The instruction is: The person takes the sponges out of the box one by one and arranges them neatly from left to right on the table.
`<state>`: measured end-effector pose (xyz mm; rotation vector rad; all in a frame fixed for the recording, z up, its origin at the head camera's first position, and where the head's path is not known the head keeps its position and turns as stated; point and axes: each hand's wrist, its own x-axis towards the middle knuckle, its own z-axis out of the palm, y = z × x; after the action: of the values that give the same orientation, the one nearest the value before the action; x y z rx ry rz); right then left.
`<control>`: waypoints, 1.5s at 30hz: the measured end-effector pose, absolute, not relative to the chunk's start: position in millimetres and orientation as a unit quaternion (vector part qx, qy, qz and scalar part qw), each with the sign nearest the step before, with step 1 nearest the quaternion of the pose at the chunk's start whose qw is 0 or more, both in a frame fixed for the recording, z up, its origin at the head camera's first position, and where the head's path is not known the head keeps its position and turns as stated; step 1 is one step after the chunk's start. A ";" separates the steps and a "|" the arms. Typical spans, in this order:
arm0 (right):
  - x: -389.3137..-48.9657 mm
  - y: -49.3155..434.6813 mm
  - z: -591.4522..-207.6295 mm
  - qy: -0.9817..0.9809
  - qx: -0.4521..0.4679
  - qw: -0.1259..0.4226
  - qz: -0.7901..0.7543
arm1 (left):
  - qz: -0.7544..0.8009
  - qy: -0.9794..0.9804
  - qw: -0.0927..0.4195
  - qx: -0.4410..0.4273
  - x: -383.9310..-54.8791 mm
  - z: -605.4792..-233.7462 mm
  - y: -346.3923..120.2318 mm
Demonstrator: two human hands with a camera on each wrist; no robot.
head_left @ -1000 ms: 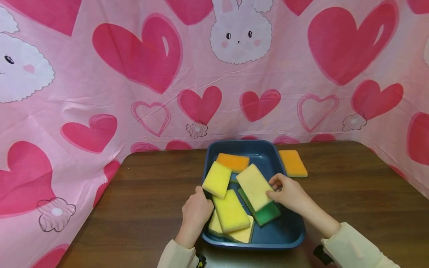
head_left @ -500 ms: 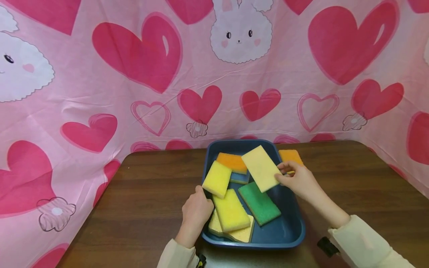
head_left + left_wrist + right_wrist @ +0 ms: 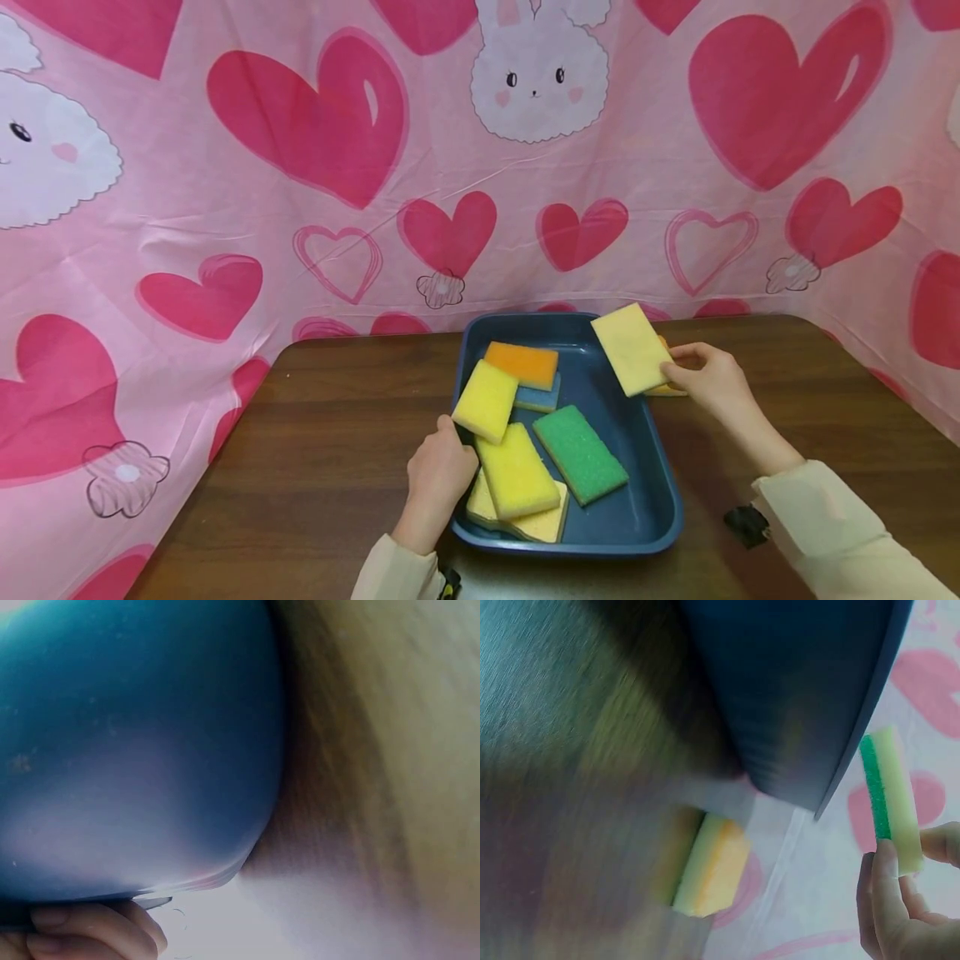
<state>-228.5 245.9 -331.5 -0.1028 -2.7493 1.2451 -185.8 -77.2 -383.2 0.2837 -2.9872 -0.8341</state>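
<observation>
My right hand [image 3: 708, 379] pinches a pale yellow sponge [image 3: 632, 348] by its right edge, above the tray's far right rim. In the right wrist view this sponge [image 3: 891, 799] shows a green scouring layer, with fingers on the green side and thumb on the yellow. The left hand [image 3: 441, 467] grips the left rim of the blue tray [image 3: 663, 508], fingers [image 3: 105, 930] curled at the edge. Inside the tray lie a green-topped sponge [image 3: 580, 454], an orange one [image 3: 521, 365], a bluish one [image 3: 537, 397] and several yellow sponges [image 3: 517, 471], some overlapping.
An orange-and-yellow sponge [image 3: 712, 866] lies on the brown wooden table [image 3: 337, 450], right of the tray and partly hidden in the head view by the held sponge. A pink cloth [image 3: 465, 167] with hearts and bunnies hangs behind the table.
My right hand has lifted the pale yellow sponge off the green one and carried it right and away, toward the far right rim. The left hand has stayed still.
</observation>
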 end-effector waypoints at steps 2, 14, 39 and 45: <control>-230.5 252.8 -334.4 -0.904 -0.041 0.050 0.423 | -0.267 -0.959 0.013 0.092 -186.0 -383.4 -77.1; -239.3 277.2 -340.1 -0.879 -0.113 0.079 0.456 | -0.268 -0.959 0.013 0.093 -185.9 -383.0 -77.0; -249.2 304.7 -359.7 -0.878 -0.185 0.141 0.419 | -0.266 -0.959 0.009 0.095 -185.1 -381.5 -75.9; -253.3 310.7 -365.4 -0.880 -0.191 0.139 0.411 | -0.269 -0.958 0.011 0.095 -184.7 -381.0 -75.7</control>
<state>-253.3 310.7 -365.4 -0.5511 -2.5448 1.1884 -184.7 -75.7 -381.0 0.2952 -2.9899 -0.8396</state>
